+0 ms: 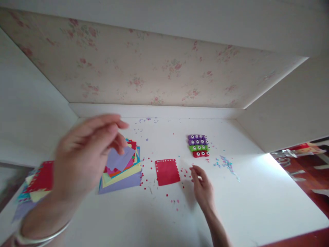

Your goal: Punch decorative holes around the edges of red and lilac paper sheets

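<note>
My left hand [87, 147] is raised over the left side, slightly blurred, its thumb drawn close to the bent fingers; anything between them is too small to make out. Below its fingertips lies a pale purple paper square [120, 158] on a stack of coloured sheets [123, 181]. A red paper [168, 172] with small holes along its top and sides lies flat in the middle. Just right of it, my right hand [203, 187] is low at the table among tiny red and pink pieces [185, 173]. Its thumb and fingers are bent together; what they hold is unclear.
Rows of purple, green and red pieces with eyes [198, 145] stand beyond my right hand. Blue and purple bits [227, 164] are scattered at the right. More punched sheets [41, 178] lie at the far left. A white panel [159, 111] borders the table's back.
</note>
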Demonstrator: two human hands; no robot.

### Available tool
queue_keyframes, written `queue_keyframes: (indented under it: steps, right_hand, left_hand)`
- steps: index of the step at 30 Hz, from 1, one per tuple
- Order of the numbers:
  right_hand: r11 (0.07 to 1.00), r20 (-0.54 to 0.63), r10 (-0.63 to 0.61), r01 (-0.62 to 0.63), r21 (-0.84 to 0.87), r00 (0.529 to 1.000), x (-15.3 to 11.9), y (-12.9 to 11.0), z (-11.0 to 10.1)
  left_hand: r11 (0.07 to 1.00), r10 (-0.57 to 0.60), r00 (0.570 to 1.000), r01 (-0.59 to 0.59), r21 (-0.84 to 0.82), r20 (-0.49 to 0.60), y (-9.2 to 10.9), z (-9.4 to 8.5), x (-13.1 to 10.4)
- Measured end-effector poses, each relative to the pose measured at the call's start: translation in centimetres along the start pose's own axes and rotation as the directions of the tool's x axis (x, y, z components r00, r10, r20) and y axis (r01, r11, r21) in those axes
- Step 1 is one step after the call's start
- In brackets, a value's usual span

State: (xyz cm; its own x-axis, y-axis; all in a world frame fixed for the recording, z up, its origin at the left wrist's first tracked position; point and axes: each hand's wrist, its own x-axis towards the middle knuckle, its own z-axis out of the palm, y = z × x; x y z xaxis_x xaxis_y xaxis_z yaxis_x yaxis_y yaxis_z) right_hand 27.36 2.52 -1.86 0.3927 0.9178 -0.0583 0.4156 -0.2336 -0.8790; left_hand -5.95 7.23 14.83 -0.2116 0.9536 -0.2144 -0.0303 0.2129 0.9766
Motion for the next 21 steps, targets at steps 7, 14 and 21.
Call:
queue_keyframes:
  steps: [7,14,21]
  right_hand:
    - [0.976,-0.353,-0.001,0.077,0.201,0.936,8.3,0.7,-3.4]
    - [0.974,-0.303,0.016,0.054,0.221,0.953,17.0,1.8,-5.3]
    - [0.996,-0.175,0.022,-0.007,0.087,0.984,18.4,1.2,-3.8]
  left_hand:
    - [0.931,-0.232,0.959,0.268,-0.25,0.161,-11.7,6.9,-3.5]
    - [0.884,-0.054,0.924,0.221,-0.412,0.379,-12.8,17.5,-2.2]
    - [0.948,-0.034,0.938,0.14,-0.287,0.344,-14.0,27.5,4.3]
